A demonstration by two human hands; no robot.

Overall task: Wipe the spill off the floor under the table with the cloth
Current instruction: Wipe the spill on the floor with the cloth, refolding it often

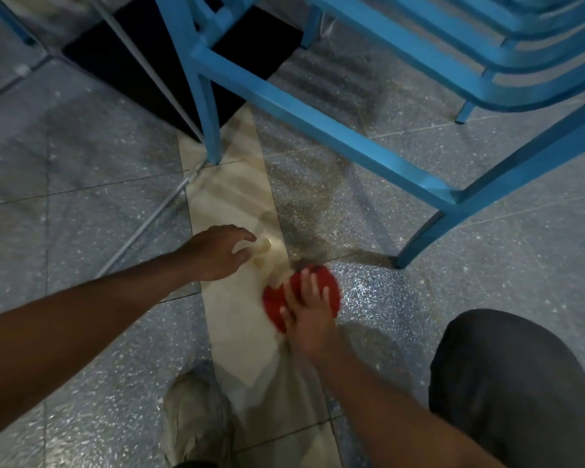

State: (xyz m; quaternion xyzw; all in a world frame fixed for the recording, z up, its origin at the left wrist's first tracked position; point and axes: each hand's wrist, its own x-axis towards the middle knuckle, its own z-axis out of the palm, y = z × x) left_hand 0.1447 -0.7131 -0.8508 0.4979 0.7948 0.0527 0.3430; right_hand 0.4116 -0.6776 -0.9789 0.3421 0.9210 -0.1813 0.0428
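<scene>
A red cloth (328, 287) lies bunched on the floor where a cream tile strip (232, 204) meets the speckled grey floor. My right hand (306, 314) presses down on the cloth with fingers spread flat; it looks blurred. A wet, glistening patch of spill (304, 224) spreads on the grey floor just beyond the cloth, toward the blue chair. My left hand (220, 253) hovers over the cream strip to the left of the cloth, fingers loosely bent, holding nothing.
A blue chair leg (419, 238) stands just right of the cloth, and another blue leg (210, 130) rises from the cream strip farther off. A thin metal rod (156, 217) slants at left. A black base (156, 62) sits behind. My knee (507, 383) and shoe (196, 417) are near.
</scene>
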